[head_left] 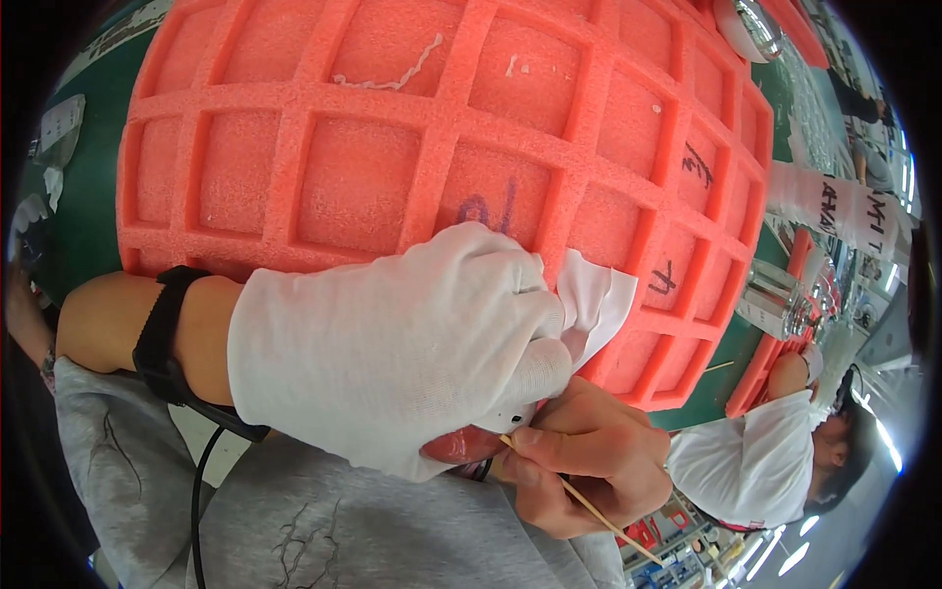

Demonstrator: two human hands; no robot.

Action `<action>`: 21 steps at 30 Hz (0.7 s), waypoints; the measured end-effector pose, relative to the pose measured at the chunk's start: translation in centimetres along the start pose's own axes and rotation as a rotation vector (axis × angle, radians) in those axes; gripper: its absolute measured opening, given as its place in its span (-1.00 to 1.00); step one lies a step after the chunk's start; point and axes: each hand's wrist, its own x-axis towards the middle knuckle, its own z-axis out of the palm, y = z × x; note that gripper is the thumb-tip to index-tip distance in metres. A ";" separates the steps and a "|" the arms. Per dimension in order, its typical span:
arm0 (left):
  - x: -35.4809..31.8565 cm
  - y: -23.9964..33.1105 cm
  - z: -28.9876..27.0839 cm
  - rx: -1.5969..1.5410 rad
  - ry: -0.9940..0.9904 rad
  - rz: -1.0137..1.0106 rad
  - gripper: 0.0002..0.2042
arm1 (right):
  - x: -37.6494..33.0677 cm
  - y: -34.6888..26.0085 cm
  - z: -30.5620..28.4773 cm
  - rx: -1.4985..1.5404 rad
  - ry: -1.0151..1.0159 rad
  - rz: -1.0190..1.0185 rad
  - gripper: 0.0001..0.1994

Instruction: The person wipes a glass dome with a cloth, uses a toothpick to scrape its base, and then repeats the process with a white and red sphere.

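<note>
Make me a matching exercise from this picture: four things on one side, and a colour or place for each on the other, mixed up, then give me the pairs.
Things:
1. foam tray
2. left hand
3. thin stick
4. wrist strap

Descriptions:
A. black, wrapped round the left forearm
B. orange-red, with a grid of square pockets
C. pinched in the bare right hand
D. in a white glove, gripping a white cloth

Pairs: 1-B, 2-D, 3-C, 4-A
</note>
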 end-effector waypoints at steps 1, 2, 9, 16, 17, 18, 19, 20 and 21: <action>0.0 0.0 0.1 -0.001 0.001 -0.002 -0.48 | 0.1 0.0 0.2 -0.026 0.016 -0.008 -0.77; 0.0 0.0 0.1 -0.003 0.001 -0.003 -0.47 | 0.1 -0.1 0.3 -0.052 0.033 -0.016 -0.78; -0.1 -0.2 0.6 -0.098 0.092 0.021 -0.46 | -0.3 0.4 1.1 -0.124 0.128 -0.108 -0.76; -0.2 -0.2 0.5 -0.115 0.064 -0.002 -0.45 | 0.2 0.0 0.2 -0.114 0.022 -0.068 -0.75; -0.2 -0.2 0.5 -0.114 0.060 0.001 -0.45 | 0.3 0.0 0.0 -0.117 -0.009 -0.066 -0.74; -0.1 -0.3 0.4 -0.114 0.056 0.004 -0.45 | 0.4 0.0 -0.2 -0.120 -0.040 -0.064 -0.74; -0.2 -0.3 0.4 -0.113 0.056 0.004 -0.45 | 0.4 0.0 -0.3 -0.122 -0.070 -0.061 -0.74; -0.2 -0.4 0.4 -0.120 0.055 0.005 -0.46 | 0.5 0.0 -0.3 -0.122 -0.069 -0.062 -0.74; -0.1 -0.5 0.4 -0.128 0.053 0.007 -0.46 | 0.5 0.1 -0.3 -0.119 -0.078 -0.066 -0.74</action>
